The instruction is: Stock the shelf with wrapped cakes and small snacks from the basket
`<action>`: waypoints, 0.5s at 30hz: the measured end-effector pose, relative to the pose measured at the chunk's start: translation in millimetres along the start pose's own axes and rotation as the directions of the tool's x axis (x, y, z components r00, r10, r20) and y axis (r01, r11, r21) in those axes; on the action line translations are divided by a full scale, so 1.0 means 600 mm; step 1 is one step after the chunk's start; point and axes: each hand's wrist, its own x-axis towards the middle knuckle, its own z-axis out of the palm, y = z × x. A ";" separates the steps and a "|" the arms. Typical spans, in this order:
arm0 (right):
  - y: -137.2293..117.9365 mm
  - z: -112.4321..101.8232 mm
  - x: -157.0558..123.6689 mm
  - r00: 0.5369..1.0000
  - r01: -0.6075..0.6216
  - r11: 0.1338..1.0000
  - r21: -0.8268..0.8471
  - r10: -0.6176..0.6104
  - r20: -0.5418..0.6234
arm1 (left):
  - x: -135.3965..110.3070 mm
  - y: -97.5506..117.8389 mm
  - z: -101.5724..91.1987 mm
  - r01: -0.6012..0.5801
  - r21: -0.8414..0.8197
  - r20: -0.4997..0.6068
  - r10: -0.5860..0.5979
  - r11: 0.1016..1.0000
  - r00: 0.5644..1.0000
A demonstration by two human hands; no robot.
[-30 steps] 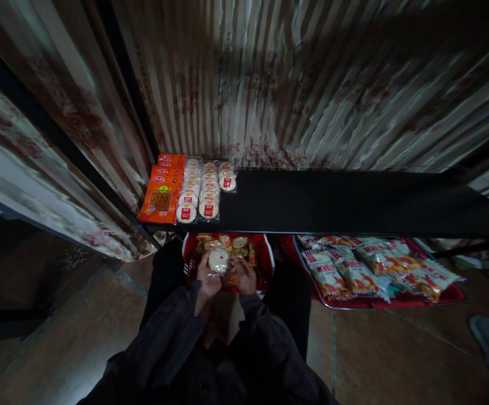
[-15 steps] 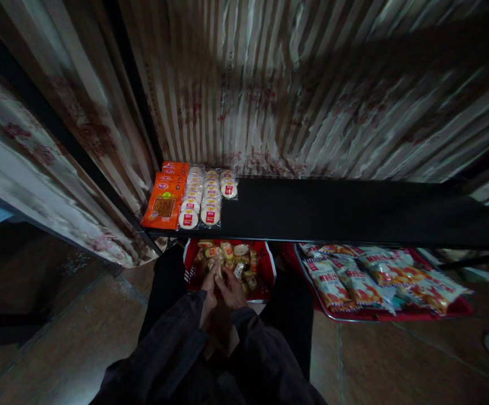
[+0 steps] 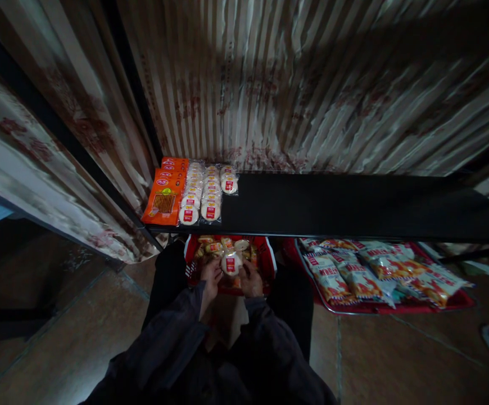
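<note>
Both my hands are over a red basket [image 3: 266, 260] of mixed snack packets, below the front edge of a black shelf [image 3: 333, 208]. Between them is a round white cake packet with a red label [image 3: 230, 263]. My left hand [image 3: 211, 275] and my right hand [image 3: 250, 277] each have fingers closed on a side of it. On the shelf's left end lie rows of the same round cake packets [image 3: 202, 194], beside a stack of orange snack bags [image 3: 164, 194].
A second red tray [image 3: 459, 301] of red-and-white snack bags [image 3: 354, 275] sits on the floor to the right, under the shelf. Striped curtains hang behind and to the left. The floor is brown tile. A shoe shows at the far right edge.
Half a second ago both hands were down among the packets in the basket. Now they have lifted a round cake packet, label up.
</note>
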 end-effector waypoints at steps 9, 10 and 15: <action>-0.019 -0.013 0.000 0.994 0.011 0.992 0.123 0.003 -0.112 | -0.040 0.018 0.020 -0.175 -0.010 0.112 0.175 0.985 0.978; -0.027 -0.012 -0.003 0.993 0.007 0.990 0.138 0.009 -0.115 | -0.042 0.019 0.020 -0.194 -0.012 0.124 0.194 0.981 0.973; -0.055 -0.007 -0.012 0.990 -0.042 0.979 0.198 0.068 -0.125 | -0.047 0.021 0.024 -0.264 -0.004 0.123 0.263 0.964 0.957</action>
